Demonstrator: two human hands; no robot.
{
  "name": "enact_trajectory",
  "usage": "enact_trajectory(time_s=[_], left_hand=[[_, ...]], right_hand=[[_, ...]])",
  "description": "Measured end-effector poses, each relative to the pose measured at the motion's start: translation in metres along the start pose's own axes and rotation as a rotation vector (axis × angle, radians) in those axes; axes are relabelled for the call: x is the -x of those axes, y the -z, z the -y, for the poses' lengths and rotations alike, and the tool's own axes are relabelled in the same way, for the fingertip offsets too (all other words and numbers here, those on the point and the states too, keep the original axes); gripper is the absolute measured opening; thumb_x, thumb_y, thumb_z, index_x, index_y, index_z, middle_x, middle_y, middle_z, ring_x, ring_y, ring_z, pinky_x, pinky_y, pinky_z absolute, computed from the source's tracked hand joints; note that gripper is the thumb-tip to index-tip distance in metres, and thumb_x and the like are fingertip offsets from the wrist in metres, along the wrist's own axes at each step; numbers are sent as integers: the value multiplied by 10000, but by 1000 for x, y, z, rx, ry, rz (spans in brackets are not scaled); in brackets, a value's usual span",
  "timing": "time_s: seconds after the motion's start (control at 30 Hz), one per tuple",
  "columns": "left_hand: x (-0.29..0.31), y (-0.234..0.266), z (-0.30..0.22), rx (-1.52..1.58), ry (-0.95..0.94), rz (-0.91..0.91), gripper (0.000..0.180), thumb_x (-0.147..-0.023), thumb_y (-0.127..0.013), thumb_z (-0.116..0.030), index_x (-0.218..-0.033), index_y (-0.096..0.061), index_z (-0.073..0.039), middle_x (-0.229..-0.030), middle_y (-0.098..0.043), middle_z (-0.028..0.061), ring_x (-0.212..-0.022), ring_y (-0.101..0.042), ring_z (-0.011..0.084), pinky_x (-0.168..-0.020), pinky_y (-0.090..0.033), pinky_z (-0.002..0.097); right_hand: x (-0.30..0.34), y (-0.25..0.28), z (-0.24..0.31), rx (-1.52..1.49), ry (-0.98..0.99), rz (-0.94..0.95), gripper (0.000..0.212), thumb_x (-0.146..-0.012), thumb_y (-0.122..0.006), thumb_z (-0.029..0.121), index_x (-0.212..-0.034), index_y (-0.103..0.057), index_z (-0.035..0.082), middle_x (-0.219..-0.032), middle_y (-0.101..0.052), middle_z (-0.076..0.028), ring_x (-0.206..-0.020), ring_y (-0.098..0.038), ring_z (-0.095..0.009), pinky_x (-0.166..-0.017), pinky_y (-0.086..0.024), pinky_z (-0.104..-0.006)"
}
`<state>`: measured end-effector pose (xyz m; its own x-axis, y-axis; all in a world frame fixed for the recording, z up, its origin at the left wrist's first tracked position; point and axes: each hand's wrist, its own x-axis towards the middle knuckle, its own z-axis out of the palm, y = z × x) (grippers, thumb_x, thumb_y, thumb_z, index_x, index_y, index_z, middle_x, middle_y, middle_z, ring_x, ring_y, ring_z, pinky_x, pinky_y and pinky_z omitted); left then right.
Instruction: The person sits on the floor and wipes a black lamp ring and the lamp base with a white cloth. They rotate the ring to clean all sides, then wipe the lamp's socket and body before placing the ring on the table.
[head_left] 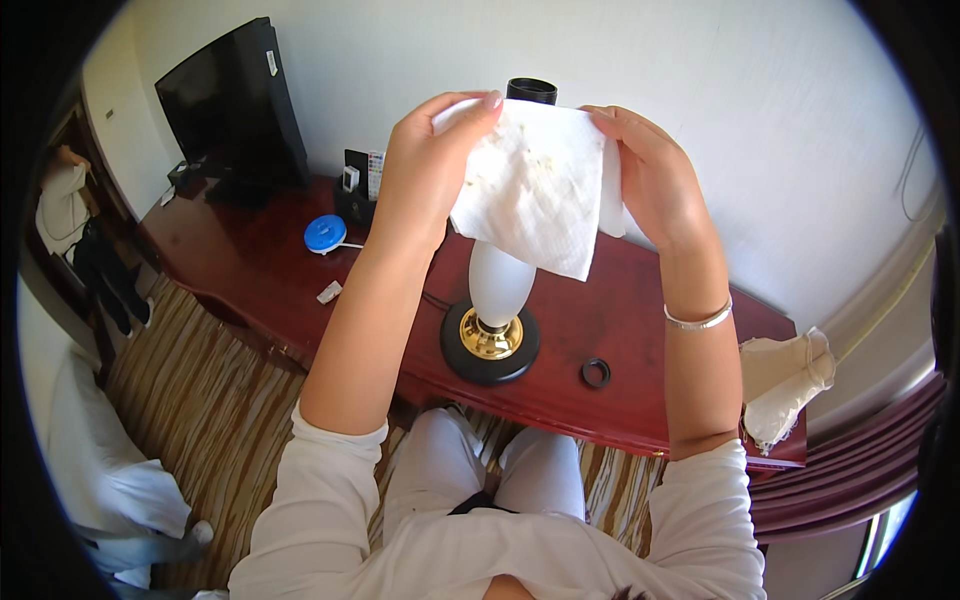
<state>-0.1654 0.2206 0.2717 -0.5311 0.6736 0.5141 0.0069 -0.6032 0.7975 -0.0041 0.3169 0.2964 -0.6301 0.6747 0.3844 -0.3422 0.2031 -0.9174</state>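
Note:
Both hands hold up a white paper towel (535,185) with small brownish stains on it. My left hand (432,150) grips its upper left corner, thumb on the near face. At the upper right corner, my right hand (655,170) pinches it with the thumb in front. Behind the towel stands a table lamp with a white body (502,285), a gold collar and a round black base (490,360). The lamp's black socket (532,91) shows above the towel; its middle is hidden. A loose black ring (596,373) lies on the desk right of the base.
The dark red desk (560,400) runs along the wall. On its left are a television (235,105), a black holder (353,195) and a blue round object (325,233). A cream fabric lampshade (790,385) lies at the right end. Two other people are at the left.

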Motion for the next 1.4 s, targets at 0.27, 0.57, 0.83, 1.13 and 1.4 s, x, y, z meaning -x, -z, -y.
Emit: enact_trajectory(time_s=[0.27,0.57,0.83,1.13,1.4], left_hand=[[-10,0,4,85,65,-73,228,-803,-673,-213,-835,-616,5,-771,-622,56,-685,-586,117,-637,-452,247],[-7,-5,3,78,63,-64,227,-794,-684,-208,-822,-609,5,-761,-621,58,-673,-587,115,-625,-451,238],[-11,-3,-1,59,36,-96,227,-799,-679,-209,-822,-606,5,-764,-624,62,-667,-589,120,-612,-455,244],[-17,-7,0,62,113,-51,238,-820,-657,-203,-844,-588,24,-771,-617,92,-700,-609,153,-642,-478,268],[-30,13,5,136,270,13,279,-829,-658,-206,-956,-571,28,-919,-615,110,-836,-604,186,-732,-483,306]], right_hand=[[-10,-14,-5,-157,15,-70,236,-881,-511,160,-927,-575,-63,-872,-588,-103,-803,-546,-146,-731,-451,-286],[-18,-5,-2,-159,57,-67,242,-876,-495,155,-953,-577,-60,-881,-590,-100,-791,-548,-155,-742,-452,-293],[-22,-4,-7,-122,26,-52,256,-883,-479,144,-983,-572,-73,-895,-585,-107,-797,-545,-157,-756,-459,-298],[-26,-5,-6,-127,-42,-109,250,-886,-482,139,-962,-563,-85,-896,-583,-127,-800,-548,-169,-761,-462,-306],[-19,-16,2,45,22,-81,286,-889,-485,164,-1006,-575,-81,-933,-591,-132,-850,-553,-188,-780,-455,-300]])
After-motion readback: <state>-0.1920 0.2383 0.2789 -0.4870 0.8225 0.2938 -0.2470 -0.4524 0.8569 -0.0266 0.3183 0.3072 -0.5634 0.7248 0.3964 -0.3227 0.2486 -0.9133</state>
